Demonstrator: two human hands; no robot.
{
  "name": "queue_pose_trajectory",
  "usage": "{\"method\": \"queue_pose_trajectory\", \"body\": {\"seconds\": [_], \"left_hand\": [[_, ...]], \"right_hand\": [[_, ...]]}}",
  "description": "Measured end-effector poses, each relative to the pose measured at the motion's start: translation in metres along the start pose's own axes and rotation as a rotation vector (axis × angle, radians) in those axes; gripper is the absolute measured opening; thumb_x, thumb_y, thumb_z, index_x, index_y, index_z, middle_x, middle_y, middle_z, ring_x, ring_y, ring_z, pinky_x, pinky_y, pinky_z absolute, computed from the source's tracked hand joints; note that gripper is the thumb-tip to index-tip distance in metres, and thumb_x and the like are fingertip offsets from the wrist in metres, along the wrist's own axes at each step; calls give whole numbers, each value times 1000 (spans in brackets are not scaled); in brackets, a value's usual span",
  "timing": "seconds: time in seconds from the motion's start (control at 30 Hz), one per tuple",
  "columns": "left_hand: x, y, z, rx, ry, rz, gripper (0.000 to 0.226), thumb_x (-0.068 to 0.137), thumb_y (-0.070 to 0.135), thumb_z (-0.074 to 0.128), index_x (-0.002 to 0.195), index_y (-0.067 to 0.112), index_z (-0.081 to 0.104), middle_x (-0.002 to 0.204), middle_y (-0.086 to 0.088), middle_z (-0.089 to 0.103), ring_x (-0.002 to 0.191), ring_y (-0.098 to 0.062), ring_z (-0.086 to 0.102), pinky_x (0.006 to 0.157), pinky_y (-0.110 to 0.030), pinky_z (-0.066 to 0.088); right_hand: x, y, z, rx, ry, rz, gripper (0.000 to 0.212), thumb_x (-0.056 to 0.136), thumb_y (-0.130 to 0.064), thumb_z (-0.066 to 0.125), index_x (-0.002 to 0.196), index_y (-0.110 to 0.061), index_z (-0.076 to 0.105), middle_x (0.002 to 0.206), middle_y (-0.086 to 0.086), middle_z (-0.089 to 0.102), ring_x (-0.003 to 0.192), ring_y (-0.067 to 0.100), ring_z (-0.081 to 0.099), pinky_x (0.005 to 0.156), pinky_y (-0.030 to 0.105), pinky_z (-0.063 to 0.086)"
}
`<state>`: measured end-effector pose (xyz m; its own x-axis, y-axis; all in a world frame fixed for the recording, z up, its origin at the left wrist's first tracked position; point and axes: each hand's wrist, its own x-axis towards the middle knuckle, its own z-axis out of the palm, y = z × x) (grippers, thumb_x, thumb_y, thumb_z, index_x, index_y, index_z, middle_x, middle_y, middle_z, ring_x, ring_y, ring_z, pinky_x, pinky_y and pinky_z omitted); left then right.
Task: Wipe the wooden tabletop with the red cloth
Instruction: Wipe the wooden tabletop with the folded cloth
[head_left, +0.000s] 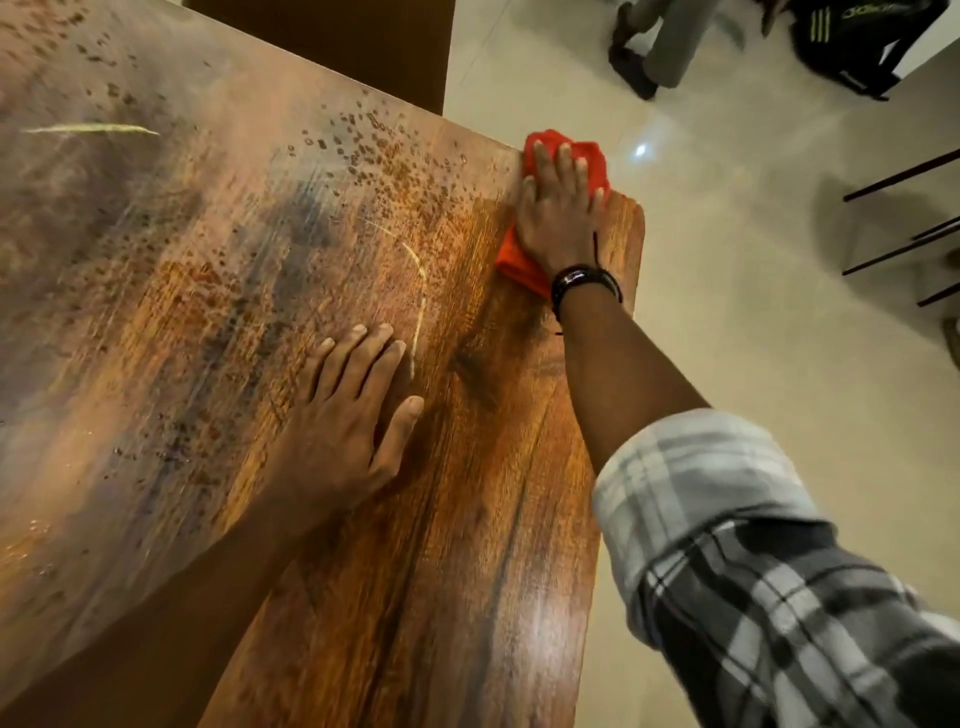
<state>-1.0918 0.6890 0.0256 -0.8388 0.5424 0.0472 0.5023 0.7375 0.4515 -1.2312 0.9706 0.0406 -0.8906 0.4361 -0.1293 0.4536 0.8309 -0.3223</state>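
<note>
The wooden tabletop (218, 291) fills the left and middle of the head view, streaked with wet smears and many small droplets toward its far edge. A red cloth (589, 156) lies at the table's far right corner, partly hanging over the edge. My right hand (558, 218) presses flat on the cloth with straight, spread fingers; a dark band sits on that wrist. My left hand (345, 415) rests palm down on the bare wood near the middle, fingers straight.
Beyond the table's right edge is a pale tiled floor (727, 338). A person's legs (660, 41) and a black bag (862, 41) are at the top right. Dark thin furniture legs (904, 244) stand at the right. A dark panel (337, 47) rises behind the table.
</note>
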Motion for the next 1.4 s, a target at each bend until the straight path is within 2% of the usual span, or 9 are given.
{"method": "queue_pose_trajectory", "body": {"seconds": [0.2, 0.3, 0.43, 0.53, 0.73, 0.93, 1.1, 1.2, 1.4], "left_hand": [[2, 3, -2, 18, -10, -2, 63, 101, 47, 26, 144, 6, 45, 155, -13, 40, 148, -28, 29, 123, -48, 16], [2, 3, -2, 10, -10, -4, 64, 101, 48, 25, 144, 5, 46, 155, -13, 40, 148, -28, 29, 123, -48, 15], [3, 3, -2, 18, -16, -2, 65, 101, 50, 26, 145, 6, 45, 156, -12, 39, 149, -27, 27, 124, -47, 13], [3, 3, -2, 23, -20, 2, 66, 100, 52, 28, 146, 8, 43, 157, -11, 36, 150, -27, 24, 125, -44, 8], [2, 3, -3, -31, -4, 12, 68, 100, 52, 26, 147, 6, 40, 158, -13, 35, 150, -26, 22, 125, -44, 7], [0, 7, -7, -126, 23, -26, 65, 101, 46, 25, 149, 3, 35, 156, -15, 37, 149, -27, 25, 124, -47, 13], [-1, 5, -8, -183, 51, -28, 60, 103, 38, 21, 149, 3, 37, 154, -15, 40, 147, -27, 29, 123, -48, 18], [0, 4, -7, -208, 60, -12, 58, 103, 37, 22, 147, 3, 39, 152, -16, 43, 146, -28, 32, 121, -51, 22], [-1, 1, -6, -242, 66, -3, 58, 103, 39, 22, 146, 4, 41, 153, -14, 43, 146, -27, 32, 122, -48, 20]], "right_hand": [[-109, -7, 21, 20, -1, -186, 53, 107, -38, 27, 159, -33, 15, 168, -4, 9, 156, 17, 2, 125, 43, -4], [-149, 35, 10, 5, 15, -130, 55, 103, -41, 25, 158, -34, 20, 167, -5, 13, 155, 16, 6, 126, 43, 3], [-107, 83, -11, 47, 73, 48, 61, 100, -43, 23, 158, -27, 23, 167, 4, 15, 155, 26, 10, 125, 50, 11], [-52, 69, -12, 36, 100, 104, 60, 102, -42, 21, 159, -23, 21, 168, 8, 12, 155, 29, 9, 124, 53, 8], [-39, 7, 4, 9, 38, 9, 54, 108, -35, 25, 160, -27, 13, 169, 4, 3, 156, 23, 0, 125, 50, -6], [-182, -21, 33, 18, 40, -163, 54, 105, -37, 26, 158, -31, 18, 168, -1, 11, 156, 18, 5, 126, 45, -3], [-316, -36, 55, 9, -30, -173, 56, 103, -37, 28, 158, -34, 19, 168, -7, 8, 155, 10, 0, 126, 45, 0], [-303, -35, 57, 15, -23, -155, 57, 101, -38, 28, 158, -36, 20, 167, -9, 11, 155, 8, 1, 126, 45, 3], [-172, -50, 52, 0, 79, -71, 53, 105, -40, 25, 157, -32, 25, 167, -2, 17, 155, 18, 11, 125, 47, 4]]}}
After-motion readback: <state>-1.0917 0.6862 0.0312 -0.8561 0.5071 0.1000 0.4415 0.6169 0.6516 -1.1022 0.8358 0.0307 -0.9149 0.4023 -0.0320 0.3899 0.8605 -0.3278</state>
